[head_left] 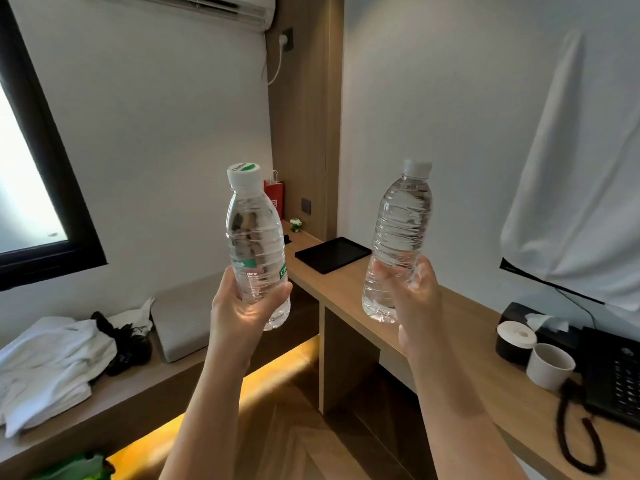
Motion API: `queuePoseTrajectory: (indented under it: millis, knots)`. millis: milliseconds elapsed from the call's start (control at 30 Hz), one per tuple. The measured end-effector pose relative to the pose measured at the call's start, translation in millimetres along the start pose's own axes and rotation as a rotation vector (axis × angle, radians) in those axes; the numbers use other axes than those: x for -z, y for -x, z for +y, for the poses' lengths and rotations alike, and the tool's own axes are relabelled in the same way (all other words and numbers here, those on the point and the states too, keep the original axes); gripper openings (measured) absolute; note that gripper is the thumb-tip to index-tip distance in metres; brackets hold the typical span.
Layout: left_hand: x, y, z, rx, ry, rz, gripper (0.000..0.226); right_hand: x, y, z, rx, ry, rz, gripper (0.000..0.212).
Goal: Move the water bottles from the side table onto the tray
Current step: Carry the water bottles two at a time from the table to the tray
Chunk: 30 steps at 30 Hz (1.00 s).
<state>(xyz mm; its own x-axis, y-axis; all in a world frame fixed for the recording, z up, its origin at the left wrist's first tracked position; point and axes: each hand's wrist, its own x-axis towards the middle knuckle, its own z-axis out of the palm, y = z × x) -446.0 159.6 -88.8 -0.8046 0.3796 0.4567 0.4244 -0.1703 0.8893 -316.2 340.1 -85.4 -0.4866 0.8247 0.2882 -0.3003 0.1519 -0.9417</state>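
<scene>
2 slim bare forearms [207, 410], bare left hand [242, 306] and right hand [417, 299].

Only real text I can see is on the bottle [256, 244] in my left hand [242, 306]. The cap [244, 174] has what looks like "C'estbon" curving along its white edge next to a green patch. The label [259, 270] shows "...on" in white, plus a green block starting with "C". The white mark on the red paper bag [274, 197] and the phone [620, 382] keys are too small to read.
</scene>
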Motion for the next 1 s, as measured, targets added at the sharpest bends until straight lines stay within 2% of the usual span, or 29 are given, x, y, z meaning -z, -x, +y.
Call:
queuePoseTrajectory:
  millis: [100, 200, 367, 500, 667, 800, 867, 1000]
  knots:
    - [0.0, -25.3, -21.2, 0.017, -0.012, 0.016, 0.066, -16.4, -20.8, 12.0, -0.012, -0.008, 0.006, 0.047]
    - [-4.7, -52.1, -40.7, 0.032, -0.015, 0.025, 0.062, -29.3, -46.3, 27.1, -0.013, 0.011, 0.024, 0.054]
    - [-20.6, -110.9, -81.1, 0.029, -0.056, 0.031, 0.062, -54.9, -106.1, 57.8, -0.053, -0.023, 0.064, 0.052]
    - [-42.7, -166.1, -113.6, 0.021, -0.06, 0.045, 0.058, -74.0, -167.5, 85.3, -0.084, -0.065, 0.034, 0.056]
    - [-66.8, -237.1, -141.6, 0.037, -0.027, 0.036, 0.053, -97.3, -247.9, 112.1, -0.124, -0.048, 0.024, 0.048]
    - [-82.0, -280.4, -166.0, 0.04, -0.006, 0.061, 0.056, -113.8, -299.8, 135.6, -0.145, -0.061, -0.005, 0.051]
    - [-87.0, -300.4, -180.1, 0.054, -0.011, 0.059, 0.057, -120.4, -317.5, 152.0, -0.173, -0.047, -0.017, 0.057]
    - [-97.7, -337.5, -206.4, 0.118, -0.034, 0.073, 0.059, -133.8, -342.1, 171.2, -0.211, -0.031, -0.021, 0.106]
